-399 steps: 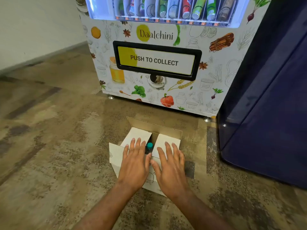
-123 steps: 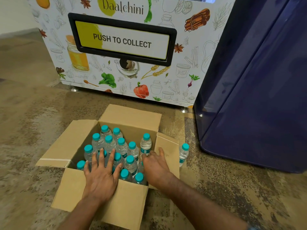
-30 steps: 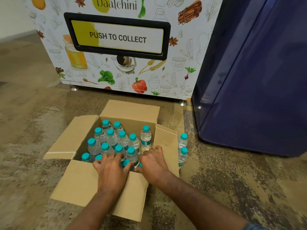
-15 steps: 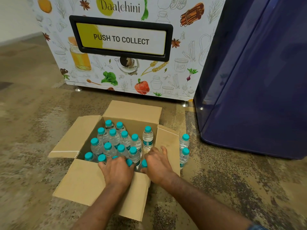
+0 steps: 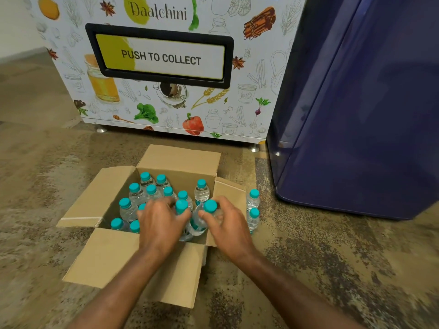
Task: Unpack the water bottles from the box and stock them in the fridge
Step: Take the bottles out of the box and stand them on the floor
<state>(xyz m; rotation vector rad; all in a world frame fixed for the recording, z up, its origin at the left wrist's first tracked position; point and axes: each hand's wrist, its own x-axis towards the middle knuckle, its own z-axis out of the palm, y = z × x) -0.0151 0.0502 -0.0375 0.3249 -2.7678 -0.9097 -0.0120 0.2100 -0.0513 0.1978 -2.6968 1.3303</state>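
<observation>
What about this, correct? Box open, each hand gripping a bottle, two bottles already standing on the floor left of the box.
Wrong side. The two floor bottles stand right of the box, as the head view shows. Rest holds: box open, left hand and right hand each grip a bottle.

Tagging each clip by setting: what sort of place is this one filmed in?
Likely a pantry or vending corner in an office or shop, though I cannot be sure. A printed vending machine with a PUSH TO COLLECT flap stands beside a dark blue fridge, on a mottled floor.
</observation>
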